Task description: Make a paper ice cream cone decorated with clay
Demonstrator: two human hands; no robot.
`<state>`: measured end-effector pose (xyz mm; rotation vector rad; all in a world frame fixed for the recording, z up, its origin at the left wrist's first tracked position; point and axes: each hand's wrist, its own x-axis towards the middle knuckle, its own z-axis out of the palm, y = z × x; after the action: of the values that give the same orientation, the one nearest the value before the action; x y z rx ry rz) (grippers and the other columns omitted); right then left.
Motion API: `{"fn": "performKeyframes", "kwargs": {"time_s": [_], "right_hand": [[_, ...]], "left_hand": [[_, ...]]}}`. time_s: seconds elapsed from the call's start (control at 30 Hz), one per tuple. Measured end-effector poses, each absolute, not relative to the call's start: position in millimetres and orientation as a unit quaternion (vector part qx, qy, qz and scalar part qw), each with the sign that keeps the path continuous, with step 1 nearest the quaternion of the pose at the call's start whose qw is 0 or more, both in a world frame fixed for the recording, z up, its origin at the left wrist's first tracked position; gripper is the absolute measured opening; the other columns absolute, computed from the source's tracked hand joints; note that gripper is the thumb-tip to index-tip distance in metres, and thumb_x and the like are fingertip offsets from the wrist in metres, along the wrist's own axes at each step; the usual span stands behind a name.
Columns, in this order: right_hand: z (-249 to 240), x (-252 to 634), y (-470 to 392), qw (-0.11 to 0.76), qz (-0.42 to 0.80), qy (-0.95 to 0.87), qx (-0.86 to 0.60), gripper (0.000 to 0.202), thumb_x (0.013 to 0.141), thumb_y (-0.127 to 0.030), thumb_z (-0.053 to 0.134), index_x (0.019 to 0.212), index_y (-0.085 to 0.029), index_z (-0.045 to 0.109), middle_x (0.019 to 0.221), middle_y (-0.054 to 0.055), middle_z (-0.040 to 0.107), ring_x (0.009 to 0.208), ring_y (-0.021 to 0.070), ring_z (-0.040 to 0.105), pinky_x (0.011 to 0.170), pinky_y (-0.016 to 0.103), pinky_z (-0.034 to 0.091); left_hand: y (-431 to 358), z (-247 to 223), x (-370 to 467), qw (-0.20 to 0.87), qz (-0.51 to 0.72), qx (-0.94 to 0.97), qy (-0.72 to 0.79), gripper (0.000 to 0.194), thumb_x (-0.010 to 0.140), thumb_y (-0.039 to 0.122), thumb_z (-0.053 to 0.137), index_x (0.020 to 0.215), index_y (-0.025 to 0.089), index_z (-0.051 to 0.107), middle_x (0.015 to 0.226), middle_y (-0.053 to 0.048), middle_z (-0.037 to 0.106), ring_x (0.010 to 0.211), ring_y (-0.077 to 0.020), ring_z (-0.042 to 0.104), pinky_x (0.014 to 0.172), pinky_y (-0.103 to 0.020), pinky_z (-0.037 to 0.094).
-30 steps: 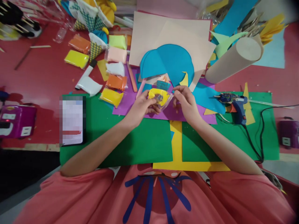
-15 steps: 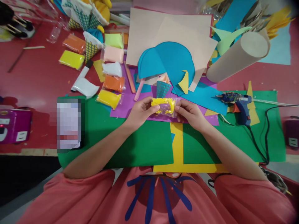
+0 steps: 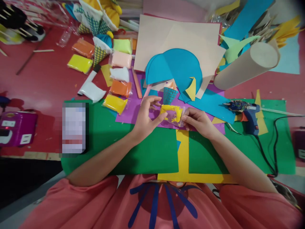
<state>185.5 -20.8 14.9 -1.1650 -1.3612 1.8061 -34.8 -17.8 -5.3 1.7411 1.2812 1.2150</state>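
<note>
Between my hands is a small clear plastic packet (image 3: 171,114) smeared with yellow modelling clay, thickest at its edges; purple shows through its middle. My right hand (image 3: 196,122) pinches its right end between thumb and fingers. My left hand (image 3: 149,116) is spread at the other end, its thumb tip touching the packet and its fingers raised apart. Just behind the packet lies a small blue checked paper cone (image 3: 170,94) with a peach top. Underneath is a purple sheet (image 3: 124,113) on a green sheet (image 3: 150,149).
Several clay packets (image 3: 120,88) lie to the left, near a phone-like device (image 3: 74,128) with a blurred screen. At right are a blue glue gun (image 3: 250,117) with its cord and a standing beige paper roll (image 3: 245,68). Blue paper circles (image 3: 183,66) lie behind.
The fingers of my left hand have lifted and spread from the packet. My right hand still pinches it. The view has shifted slightly, so everything sits a bit lower and further right.
</note>
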Motion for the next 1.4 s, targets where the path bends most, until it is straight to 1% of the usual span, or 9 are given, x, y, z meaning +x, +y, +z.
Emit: {"fn": "performKeyframes", "kwargs": {"time_s": [0.07,0.13,0.23,0.3,0.5,0.8,1.03,1.2,1.4], "right_hand": [[17,184,-22,0.293,0.676,-0.519,-0.432,0.044,0.082,-0.058,0.068,0.073,-0.019,0.051,0.053,-0.005,0.051,0.045,0.0067,0.045,0.043,0.020,0.031],[19,182,-24,0.287,0.661,-0.553,-0.417,0.041,0.085,-0.056,0.065,0.073,-0.018,0.053,0.057,-0.005,0.050,0.048,0.0068,0.045,0.045,0.021,0.032],[22,178,-29,0.269,0.638,-0.615,-0.378,0.038,0.090,-0.049,0.061,0.070,-0.017,0.054,0.063,-0.004,0.049,0.056,0.0071,0.043,0.052,0.022,0.033],[21,175,-31,0.261,0.639,-0.630,-0.356,0.037,0.093,-0.046,0.058,0.070,-0.016,0.054,0.065,-0.003,0.048,0.059,0.0074,0.041,0.054,0.022,0.033],[20,171,-31,0.250,0.637,-0.642,-0.345,0.039,0.097,-0.047,0.051,0.071,-0.017,0.053,0.064,-0.004,0.046,0.061,0.0084,0.042,0.060,0.023,0.035],[17,172,-30,0.253,0.633,-0.658,-0.321,0.035,0.100,-0.040,0.047,0.077,-0.016,0.057,0.072,0.000,0.060,0.067,0.0096,0.054,0.065,0.022,0.043],[15,175,-30,0.252,0.599,-0.705,-0.286,0.035,0.102,-0.037,0.044,0.078,-0.015,0.058,0.075,0.004,0.065,0.070,0.0110,0.059,0.066,0.022,0.045],[17,175,-32,0.270,0.571,-0.726,-0.274,0.032,0.101,-0.032,0.045,0.078,-0.015,0.059,0.075,0.003,0.066,0.069,0.0104,0.059,0.066,0.021,0.045],[16,173,-37,0.259,0.498,-0.767,-0.311,0.030,0.101,-0.029,0.042,0.077,-0.018,0.054,0.070,0.002,0.060,0.064,0.0113,0.054,0.062,0.023,0.042]], "left_hand": [[-22,-3,-34,0.244,0.449,0.725,0.462,0.033,0.087,0.044,0.065,0.108,0.021,0.057,0.103,-0.005,0.064,0.094,-0.0155,0.061,0.079,-0.027,0.053],[-28,0,-30,0.252,0.415,0.781,0.393,0.018,0.094,0.038,0.056,0.094,0.020,0.056,0.083,0.000,0.062,0.075,-0.0111,0.058,0.068,-0.022,0.048],[-35,3,-24,0.308,0.350,0.821,0.331,0.032,0.095,0.046,0.053,0.077,0.020,0.050,0.069,0.003,0.057,0.064,-0.0095,0.053,0.059,-0.021,0.042],[-37,3,-20,0.337,0.324,0.816,0.339,0.034,0.093,0.045,0.055,0.072,0.019,0.047,0.066,0.004,0.056,0.061,-0.0093,0.051,0.058,-0.021,0.041],[-36,4,-19,0.373,0.307,0.800,0.357,0.020,0.086,0.023,0.051,0.066,0.019,0.048,0.062,0.003,0.054,0.059,-0.0091,0.048,0.059,-0.021,0.040],[-30,14,-24,0.531,0.277,0.717,0.357,0.024,0.086,0.025,0.047,0.065,0.017,0.055,0.064,0.001,0.058,0.059,-0.0089,0.049,0.056,-0.021,0.038],[-30,13,-22,0.546,0.280,0.712,0.341,0.024,0.082,0.023,0.048,0.060,0.018,0.050,0.058,0.002,0.050,0.054,-0.0083,0.041,0.053,-0.022,0.033],[-32,9,-22,0.499,0.290,0.748,0.328,0.024,0.085,0.023,0.045,0.061,0.019,0.048,0.058,0.002,0.052,0.055,-0.0090,0.045,0.053,-0.021,0.037],[-35,2,-21,0.233,0.360,0.852,0.302,0.021,0.085,0.019,0.049,0.065,0.021,0.044,0.057,0.002,0.055,0.058,-0.0119,0.051,0.059,-0.024,0.041]]}}
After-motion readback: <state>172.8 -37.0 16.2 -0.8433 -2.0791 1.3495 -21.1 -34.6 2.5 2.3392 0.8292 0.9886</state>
